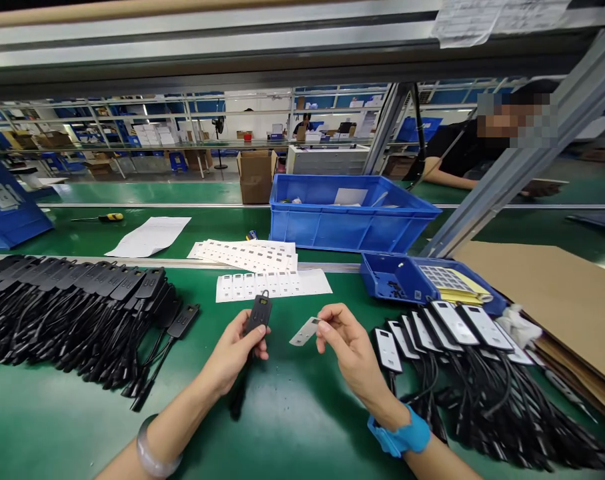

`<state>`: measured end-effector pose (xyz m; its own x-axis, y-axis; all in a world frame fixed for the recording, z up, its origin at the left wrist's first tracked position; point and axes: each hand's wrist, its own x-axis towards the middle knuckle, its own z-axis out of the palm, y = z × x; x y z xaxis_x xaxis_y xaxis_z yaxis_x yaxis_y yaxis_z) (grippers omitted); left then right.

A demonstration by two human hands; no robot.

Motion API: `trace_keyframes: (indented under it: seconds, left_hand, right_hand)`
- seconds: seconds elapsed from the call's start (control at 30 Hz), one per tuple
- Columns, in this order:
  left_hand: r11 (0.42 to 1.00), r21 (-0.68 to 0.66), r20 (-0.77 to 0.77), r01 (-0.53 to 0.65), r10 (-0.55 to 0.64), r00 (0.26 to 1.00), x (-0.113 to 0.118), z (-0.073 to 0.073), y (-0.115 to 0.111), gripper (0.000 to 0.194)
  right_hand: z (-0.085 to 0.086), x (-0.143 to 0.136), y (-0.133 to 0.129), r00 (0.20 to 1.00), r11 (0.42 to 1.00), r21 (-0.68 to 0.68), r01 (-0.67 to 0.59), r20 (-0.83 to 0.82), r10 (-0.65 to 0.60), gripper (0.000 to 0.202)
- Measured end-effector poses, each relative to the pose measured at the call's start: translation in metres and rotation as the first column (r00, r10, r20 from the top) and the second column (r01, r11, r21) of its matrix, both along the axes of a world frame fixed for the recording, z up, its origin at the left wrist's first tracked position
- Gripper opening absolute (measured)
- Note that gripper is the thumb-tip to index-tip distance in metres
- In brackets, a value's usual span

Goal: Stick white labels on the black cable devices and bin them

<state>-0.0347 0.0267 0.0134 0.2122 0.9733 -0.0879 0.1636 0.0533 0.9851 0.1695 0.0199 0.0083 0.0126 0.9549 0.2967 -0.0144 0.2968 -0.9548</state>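
Observation:
My left hand is closed round a black controller with a small display, its cable hanging below. Just to the right, my right hand pinches a silver-white label by its upper right end; label and controller are apart. Behind both hands lies a sheet of labels, with more label sheets beyond it. Many black controllers with cables are lined up at the left. At the right, several white-faced controllers lie with their cables toward me.
A large blue bin stands at the back, a small blue tray in front of it. Cardboard lies at the right. A screwdriver and white paper lie back left. A slanted metal post rises before a person.

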Motion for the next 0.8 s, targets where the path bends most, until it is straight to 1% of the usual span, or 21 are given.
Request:
trace_keyframes:
  seconds: [0.07, 0.13, 0.23, 0.37, 0.5, 0.67, 0.8]
  left_hand:
    - [0.99, -0.126, 0.156, 0.065, -0.045, 0.987, 0.006, 0.0, -0.007, 0.045]
    - [0.963, -0.234, 0.284, 0.136, -0.066, 0.957, 0.008, 0.0, -0.01, 0.047]
    - [0.927, -0.304, 0.369, 0.221, -0.1, 0.924, 0.01, -0.002, -0.013, 0.05]
    - [0.89, -0.352, 0.436, 0.289, -0.117, 0.892, 0.016, -0.004, -0.018, 0.054]
    - [0.861, -0.364, 0.496, 0.354, -0.143, 0.857, 0.02, -0.005, -0.024, 0.057]
    - [0.845, -0.361, 0.517, 0.394, -0.171, 0.839, 0.021, -0.004, -0.027, 0.061]
    - [0.837, -0.362, 0.521, 0.41, -0.183, 0.833, 0.022, -0.004, -0.026, 0.059]
  right_hand:
    - [0.001, 0.0, -0.001, 1.0, 1.0, -0.013, -0.003, 0.0, 0.003, 0.023]
    - [0.002, 0.001, -0.002, 1.0, 1.0, -0.026, -0.008, 0.001, 0.008, 0.022]
    - [0.002, -0.001, -0.003, 1.0, 0.998, -0.052, -0.017, -0.002, 0.017, 0.021]
    - [0.002, -0.004, -0.005, 0.999, 0.995, -0.096, -0.016, 0.041, 0.02, 0.021]
    - [0.004, -0.007, -0.007, 0.995, 0.99, -0.141, -0.022, 0.092, 0.035, 0.023]
    - [0.004, -0.008, -0.007, 0.993, 0.985, -0.171, -0.032, 0.108, 0.051, 0.023]
    - [0.002, -0.009, -0.008, 0.994, 0.982, -0.183, -0.039, 0.095, 0.058, 0.022]
